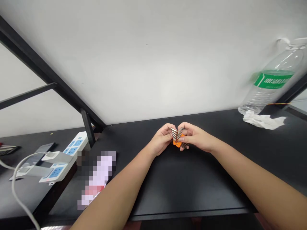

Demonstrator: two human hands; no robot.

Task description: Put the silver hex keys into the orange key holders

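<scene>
Both hands meet over the middle of the black table. Between them is a hex key set (178,144) with an orange plastic holder and several silver metal keys fanned out in a V. My left hand (162,140) pinches the keys on the left side with thumb and fingers. From the right, my right hand (193,137) grips the other side, its thumb against the orange part. Some fingertips and the far side of the set are hidden.
A large clear bottle (273,80) with a green label leans at the back right, beside crumpled white tissue (263,121). On the left are a blurred-out phone-like item (98,179), a white power strip (72,151) with chargers, a cable (15,188) and a black metal frame (48,73).
</scene>
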